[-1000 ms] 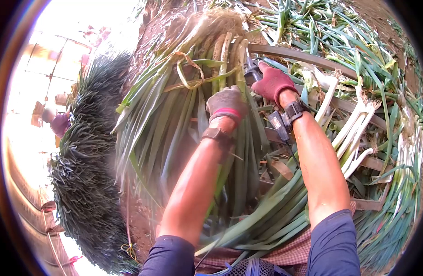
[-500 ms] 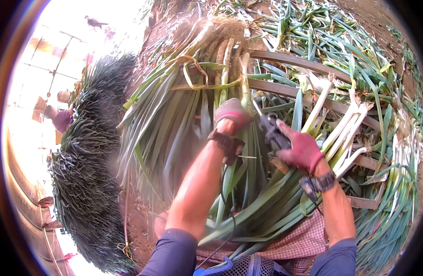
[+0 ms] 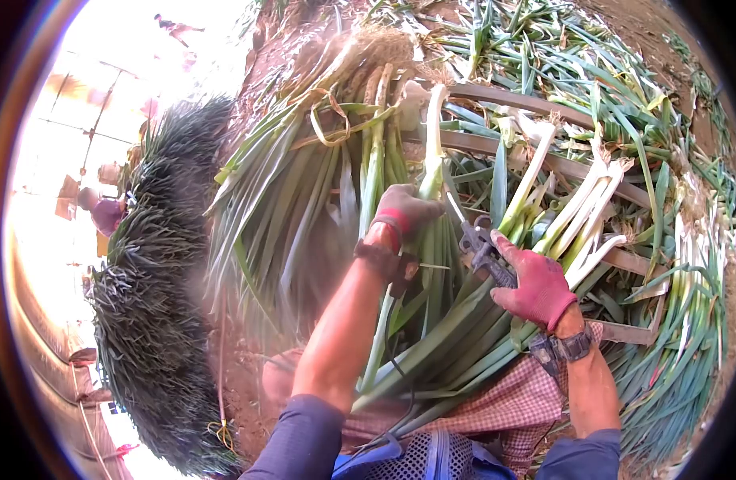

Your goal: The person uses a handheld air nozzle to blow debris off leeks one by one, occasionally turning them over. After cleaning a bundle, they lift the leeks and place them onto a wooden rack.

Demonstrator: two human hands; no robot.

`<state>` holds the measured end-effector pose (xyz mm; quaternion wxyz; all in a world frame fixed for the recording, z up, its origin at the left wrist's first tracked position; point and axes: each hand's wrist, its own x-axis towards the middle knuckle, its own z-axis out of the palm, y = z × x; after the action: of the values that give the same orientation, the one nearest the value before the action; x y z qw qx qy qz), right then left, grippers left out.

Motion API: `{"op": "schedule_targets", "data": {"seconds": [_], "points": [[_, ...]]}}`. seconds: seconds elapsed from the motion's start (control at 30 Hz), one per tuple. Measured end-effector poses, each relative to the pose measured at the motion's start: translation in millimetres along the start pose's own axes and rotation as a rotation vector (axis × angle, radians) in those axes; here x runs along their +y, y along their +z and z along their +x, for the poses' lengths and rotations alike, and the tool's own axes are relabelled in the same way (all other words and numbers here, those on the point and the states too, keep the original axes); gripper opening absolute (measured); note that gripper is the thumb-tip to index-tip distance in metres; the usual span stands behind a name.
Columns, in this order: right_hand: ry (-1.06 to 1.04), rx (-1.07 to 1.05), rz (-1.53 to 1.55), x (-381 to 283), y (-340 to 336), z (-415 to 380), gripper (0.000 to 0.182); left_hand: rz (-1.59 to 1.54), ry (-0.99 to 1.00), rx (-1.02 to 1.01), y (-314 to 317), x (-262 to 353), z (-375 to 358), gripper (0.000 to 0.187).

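My left hand [image 3: 410,210], in a red and grey glove, is wrapped round a green onion [image 3: 434,132]. Its white stem points up, and its green leaves hang below the fist. In my right hand [image 3: 538,290], also gloved, is an air blow gun [image 3: 485,254] with a thin metal nozzle. That nozzle points up and left, close to the stem just above my left hand. A pale, blurred scrap [image 3: 414,102] shows beside the stem's upper end. Several cleaned onions [image 3: 580,208] with white stems lie to the right of the gun.
Left of my hands lies a pile of unpeeled onions [image 3: 296,192] with dry roots. A frame [image 3: 536,108] of flat bars holds onions at the right. Leaf scraps [image 3: 560,56] cover the ground behind. A dark green stack [image 3: 156,304] stands far left, with a person [image 3: 104,210] beyond.
The held onion's upper stem was dull and brownish; now it shows clean white, with a pale scrap beside it. Both hands sit slightly lower in view, and the gun remains in my right hand.
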<state>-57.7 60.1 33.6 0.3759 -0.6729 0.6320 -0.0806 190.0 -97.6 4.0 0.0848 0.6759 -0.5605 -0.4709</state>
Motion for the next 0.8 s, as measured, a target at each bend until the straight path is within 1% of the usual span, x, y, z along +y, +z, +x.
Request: {"op": "schedule_targets", "data": {"seconds": [0.07, 0.1, 0.17, 0.2, 0.27, 0.3, 0.33, 0.4, 0.43, 0.47, 0.53, 0.57, 0.63, 0.67, 0.73, 0.77, 0.8], "points": [[0.022, 0.014, -0.001, 0.3, -3.4, 3.9, 0.095, -0.216, -0.056, -0.016, 3.5, 4.1, -4.7, 0.038], [0.027, 0.02, 0.003, 0.3, -4.4, 5.1, 0.095, -0.216, -0.056, -0.016, 6.3, 1.8, -3.3, 0.038], [0.035, 0.028, 0.004, 1.8, -6.0, 12.0, 0.094, -0.408, -0.064, -0.009, 16.1, -10.9, 7.8, 0.04], [0.039, 0.046, 0.003, 4.6, -4.1, 18.4, 0.093, -0.409, -0.063, -0.015, 25.3, -22.7, 15.6, 0.04], [0.051, 0.07, -0.001, 5.3, -7.4, 28.3, 0.091, -0.475, 0.106, 0.086, 47.9, -59.5, 40.5, 0.046], [0.059, 0.059, -0.012, 2.4, -9.1, 34.0, 0.091, -0.289, 0.278, 0.205, 52.5, -64.2, 42.6, 0.052], [0.066, 0.044, -0.02, 0.2, -9.9, 40.0, 0.091, -0.29, 0.276, 0.2, 58.3, -67.8, 47.0, 0.052], [0.08, 0.024, -0.035, -1.4, -13.2, 57.0, 0.091, -0.523, -0.182, 0.326, 66.6, -64.3, 48.0, 0.06], [0.094, 0.03, -0.054, -1.6, -14.4, 68.4, 0.091, -0.401, -0.177, 0.384, 64.5, -54.5, 38.3, 0.064], [0.108, 0.039, -0.072, -2.0, -16.3, 80.4, 0.092, -0.416, -0.039, 0.399, 75.0, -83.1, 58.9, 0.062], [0.119, 0.035, -0.068, -5.6, -22.3, 102.2, 0.092, -0.2, 0.03, 0.586, 77.2, -58.4, 34.6, 0.057], [0.124, 0.044, -0.066, -9.1, -25.7, 113.0, 0.093, -0.2, 0.027, 0.584, 78.9, -53.1, 27.2, 0.057], [0.137, 0.072, -0.075, -14.4, -27.7, 136.9, 0.094, -0.254, 0.164, 0.689, 79.4, -46.6, 18.6, 0.048], [0.165, 0.066, -0.076, -17.0, -28.9, 148.3, 0.094, -0.254, 0.16, 0.69, 76.2, -43.8, 16.4, 0.048], [0.167, 0.098, -0.065, -18.4, -26.1, 164.3, 0.093, -0.085, 0.167, 0.596, 66.2, -38.3, 9.5, 0.046], [0.135, 0.114, -0.07, -11.0, -18.1, 172.1, 0.094, -0.084, 0.163, 0.599, 60.1, -32.6, 6.7, 0.046], [0.132, 0.111, -0.071, -11.3, -18.1, 168.6, 0.094, 0.034, 0.131, 0.451, 51.6, -21.7, 4.1, 0.049]]}}
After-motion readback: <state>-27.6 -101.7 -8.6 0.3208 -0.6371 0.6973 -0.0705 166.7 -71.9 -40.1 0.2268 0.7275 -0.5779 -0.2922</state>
